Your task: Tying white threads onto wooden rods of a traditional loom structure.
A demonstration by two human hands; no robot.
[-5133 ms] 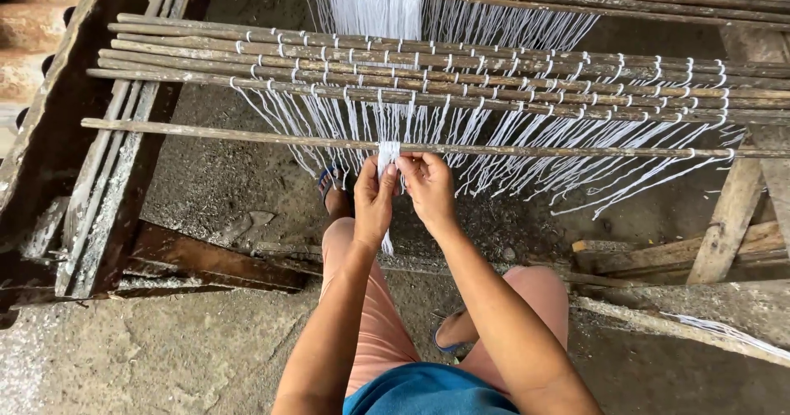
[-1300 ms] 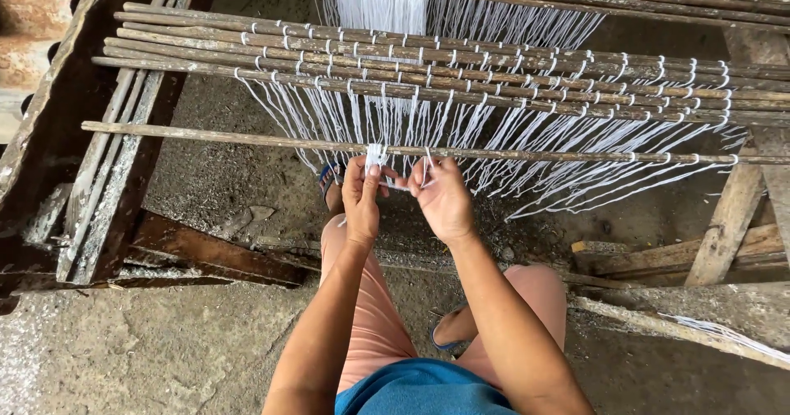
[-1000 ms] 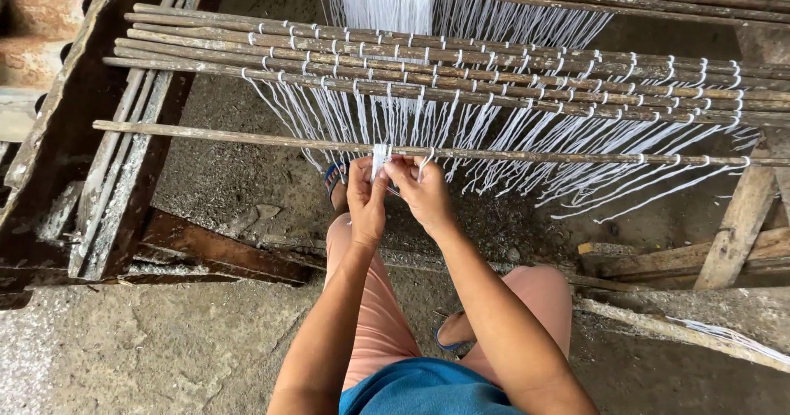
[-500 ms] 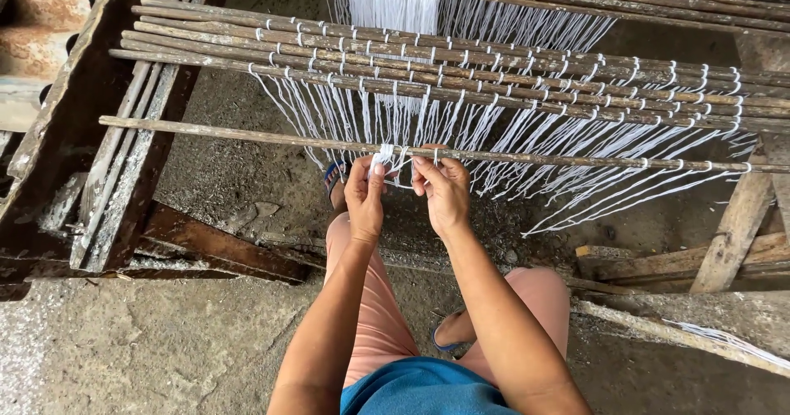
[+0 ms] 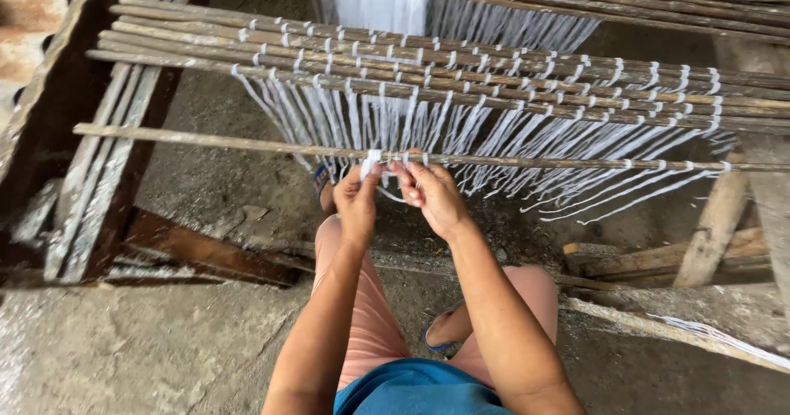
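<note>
A concrete floor (image 5: 148,357) fills the near and left part of the scene, rough and stained. A wooden frame (image 5: 74,135) of dark beams and pale slats stands at the left. Across the middle and far part run several long rods (image 5: 510,69), stacked close and slanting down to the right, each tied round with white loops. From them hang many white cords (image 5: 461,127), which fan down and to the right. One thinner stick (image 5: 206,141) lies nearer than the rods, crossing the whole scene from left to right, and the cords pass it. Planks (image 5: 699,242) lie at the right, near the floor.

The person sits low, knees in pink shorts (image 5: 362,308) and a blue shirt at the near edge. Both arms reach up to the stick. The left hand (image 5: 358,201) pinches a small white knot (image 5: 372,164) of cord right at the stick, its grip clenched on it. The right hand (image 5: 432,197), just beside it, has its grip closed on a cord end at the same spot.
</note>
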